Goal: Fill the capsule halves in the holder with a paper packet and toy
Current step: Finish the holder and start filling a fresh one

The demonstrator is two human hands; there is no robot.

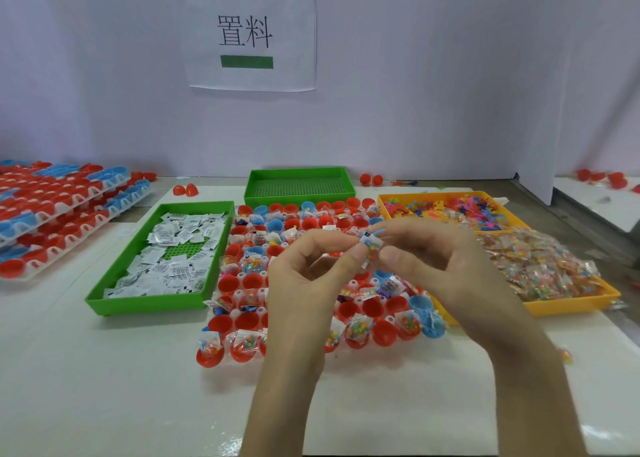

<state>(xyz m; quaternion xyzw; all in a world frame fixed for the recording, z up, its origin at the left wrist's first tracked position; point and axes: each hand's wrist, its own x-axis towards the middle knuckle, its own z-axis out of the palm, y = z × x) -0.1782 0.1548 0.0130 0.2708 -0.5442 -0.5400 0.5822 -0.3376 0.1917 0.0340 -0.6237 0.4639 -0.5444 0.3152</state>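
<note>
**Item in hand.** Paper packet (370, 240): small, flat, white with black print, pressed against a clear bead sachet (371, 254) and a thin blue toy (377, 230) whose strand arcs above. The bundle is held in the air over the middle of the holder (353, 285), touching no cup.

**Hands.** Left hand (311, 269) and right hand (440, 259) both pinch the bundle between thumb and forefinger. The other fingers are loosely curled.

**Step, as judged.** Gathering the pieces into one compact wad before seating it. To do this well, fold the crinkly sachet round the toy, tuck in the springy strand, then press the wad down into a bare red cup (several in the near rows look unfilled) so that nothing stands above the rim.

**Holder.** Translucent white plastic grid carrying capsule halves (382, 332), glossy rounded cups that are mostly red, with a few blue. Many already hold packets.

**Left.** Green tray (145, 304) with a perforated floor, holding loose paper packets (173, 248). Further left are stacked holders (52, 214) of red and blue halves.

**Far.** A second green tray (298, 170) and stray red halves (185, 189) on the counter (104, 370).

**Right.** Yellow tray (571, 306) heaped with shiny bead sachets (540, 266). Beyond it, a tray of spiky multicoloured plastic toys (450, 210).
</note>
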